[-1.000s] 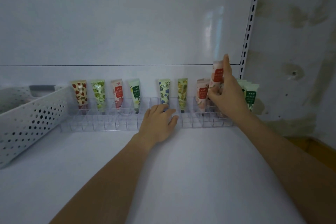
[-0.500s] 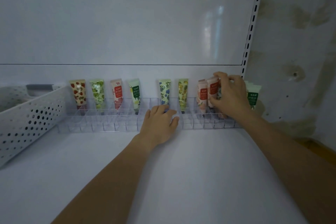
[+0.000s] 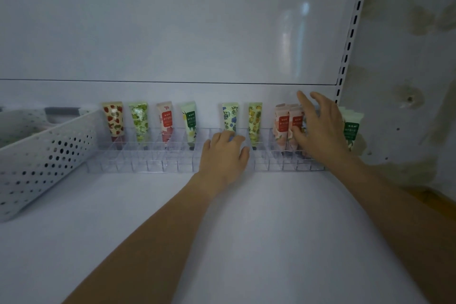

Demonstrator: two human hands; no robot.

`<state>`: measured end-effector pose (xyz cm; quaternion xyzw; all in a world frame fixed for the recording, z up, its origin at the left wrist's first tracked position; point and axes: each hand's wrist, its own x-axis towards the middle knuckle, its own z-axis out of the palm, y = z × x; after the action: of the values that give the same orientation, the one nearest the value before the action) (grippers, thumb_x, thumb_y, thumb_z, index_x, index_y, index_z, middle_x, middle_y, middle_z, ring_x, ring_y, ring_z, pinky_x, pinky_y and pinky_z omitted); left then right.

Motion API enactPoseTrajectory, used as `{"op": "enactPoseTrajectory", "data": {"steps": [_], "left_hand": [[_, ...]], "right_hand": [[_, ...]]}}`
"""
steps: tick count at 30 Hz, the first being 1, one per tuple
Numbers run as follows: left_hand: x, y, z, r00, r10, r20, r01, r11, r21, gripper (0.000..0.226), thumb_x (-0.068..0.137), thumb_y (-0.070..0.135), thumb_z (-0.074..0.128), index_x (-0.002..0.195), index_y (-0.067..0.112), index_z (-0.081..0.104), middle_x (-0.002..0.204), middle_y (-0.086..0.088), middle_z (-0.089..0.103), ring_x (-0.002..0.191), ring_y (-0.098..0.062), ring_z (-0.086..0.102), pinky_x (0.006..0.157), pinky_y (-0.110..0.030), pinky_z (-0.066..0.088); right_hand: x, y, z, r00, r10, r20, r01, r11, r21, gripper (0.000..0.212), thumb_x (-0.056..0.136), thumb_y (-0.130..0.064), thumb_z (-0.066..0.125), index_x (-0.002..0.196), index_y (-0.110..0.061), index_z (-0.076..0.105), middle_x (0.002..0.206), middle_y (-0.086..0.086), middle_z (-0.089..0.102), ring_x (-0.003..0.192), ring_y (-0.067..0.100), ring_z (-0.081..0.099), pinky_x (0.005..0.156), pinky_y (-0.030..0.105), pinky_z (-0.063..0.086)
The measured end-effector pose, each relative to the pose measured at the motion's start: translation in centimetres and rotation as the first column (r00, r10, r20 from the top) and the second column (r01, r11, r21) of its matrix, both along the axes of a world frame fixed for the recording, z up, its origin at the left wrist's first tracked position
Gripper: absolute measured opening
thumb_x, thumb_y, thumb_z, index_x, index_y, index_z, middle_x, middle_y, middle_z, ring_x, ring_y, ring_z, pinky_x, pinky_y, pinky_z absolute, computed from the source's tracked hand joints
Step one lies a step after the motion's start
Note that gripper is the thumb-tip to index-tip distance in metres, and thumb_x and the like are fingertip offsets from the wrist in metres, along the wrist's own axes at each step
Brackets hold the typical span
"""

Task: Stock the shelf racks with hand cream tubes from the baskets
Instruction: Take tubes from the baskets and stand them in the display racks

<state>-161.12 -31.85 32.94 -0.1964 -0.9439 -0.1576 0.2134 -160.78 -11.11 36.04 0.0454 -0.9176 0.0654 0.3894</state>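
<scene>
Likely light and squashy — pinch a pink tube [image 3: 282, 124] by its stiff crimped top; right hand [image 3: 320, 131] splayed beside, centre-right; left hand [image 3: 223, 155] curled on rack [image 3: 148, 165], grip unclear.

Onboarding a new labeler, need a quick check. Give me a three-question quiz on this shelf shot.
1. True or false: the white basket sits to the right of the clear rack.
2. The left hand: A) rests on the basket B) rests on the rack C) hovers, touching nothing.
3. What fruit is printed on the leftmost tube?
Key: 1 false, the basket is on the left; 2 B; 3 strawberries.
</scene>
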Motion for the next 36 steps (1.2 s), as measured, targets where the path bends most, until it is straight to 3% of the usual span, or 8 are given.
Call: {"op": "enactPoseTrajectory", "data": {"steps": [3,9,15,21,27,30,36], "left_hand": [[-0.2,-0.3,1.8,0.995,0.026,-0.096,-0.024,0.999,0.027,0.037,0.097,0.027,0.036,0.128,0.013,0.051,0.133,-0.008,0.048,0.122,-0.026,0.042,0.099,-0.037,0.035],[-0.3,-6.0,7.5,0.990,0.006,-0.144,-0.003,1.000,0.018,0.032,0.095,0.026,0.040,0.119,0.012,0.055,0.122,-0.010,0.052,0.114,-0.027,0.046,0.087,-0.037,0.041],[-1.0,-18.4,13.9,0.983,0.142,-0.117,-0.148,0.988,-0.052,0.026,0.093,0.028,0.044,0.114,0.018,0.057,0.122,-0.004,0.053,0.108,-0.023,0.051,0.094,-0.039,0.042],[-1.1,-31.7,15.9,0.979,0.204,-0.016,-0.203,0.959,-0.199,0.025,0.093,0.025,0.050,0.113,0.015,0.059,0.119,-0.005,0.059,0.090,-0.012,0.047,0.081,-0.026,0.036],[-2.4,-39.6,13.9,0.980,0.134,0.145,-0.093,0.960,-0.263,0.018,0.089,0.024,0.057,0.107,0.023,0.059,0.106,0.005,0.062,0.076,0.001,0.051,0.071,-0.020,0.037],[-3.8,-41.0,13.0,0.973,0.036,0.228,0.026,0.964,-0.263,0.015,0.087,0.023,0.060,0.099,0.031,0.056,0.094,0.016,0.059,0.078,0.008,0.051,0.068,-0.011,0.038],[-7.4,-40.8,12.1,0.939,-0.071,0.336,0.193,0.919,-0.344,0.013,0.083,0.019,0.067,0.093,0.026,0.064,0.089,0.016,0.062,0.078,0.005,0.056,0.070,-0.011,0.041]], "right_hand": [[0.5,-1.6,0.1,0.999,0.052,0.006,-0.052,0.999,-0.006,0.069,0.086,-0.019,0.061,0.145,-0.010,0.027,0.145,0.019,0.029,0.134,0.036,0.024,0.111,0.044,0.018],[1.5,-8.0,0.6,0.954,0.299,-0.025,-0.299,0.953,-0.037,0.061,0.081,-0.010,0.068,0.135,-0.002,0.042,0.132,0.023,0.045,0.123,0.039,0.039,0.105,0.038,0.025],[-0.2,-19.4,3.6,0.829,0.546,0.119,-0.533,0.837,-0.125,0.054,0.092,-0.023,0.055,0.141,-0.013,0.035,0.137,0.010,0.038,0.128,0.022,0.028,0.095,0.013,0.015],[-1.7,-31.7,6.7,0.697,0.692,0.189,-0.643,0.719,-0.265,0.044,0.094,-0.030,0.049,0.136,-0.019,0.041,0.133,0.007,0.043,0.126,0.019,0.036,0.095,0.020,0.025],[-3.3,-38.5,6.7,0.627,0.681,0.377,-0.635,0.728,-0.259,0.036,0.092,-0.035,0.054,0.125,-0.024,0.050,0.121,-0.005,0.054,0.108,0.006,0.047,0.082,0.017,0.032],[-3.7,-39.9,6.9,0.601,0.640,0.479,-0.603,0.756,-0.253,0.034,0.087,-0.035,0.061,0.118,-0.024,0.056,0.109,-0.010,0.057,0.104,0.005,0.052,0.071,0.006,0.033],[-4.0,-41.3,7.1,0.491,0.464,0.737,-0.532,0.830,-0.167,0.037,0.079,-0.042,0.068,0.113,-0.032,0.059,0.101,-0.019,0.063,0.096,-0.002,0.057,0.075,0.012,0.039]]}}
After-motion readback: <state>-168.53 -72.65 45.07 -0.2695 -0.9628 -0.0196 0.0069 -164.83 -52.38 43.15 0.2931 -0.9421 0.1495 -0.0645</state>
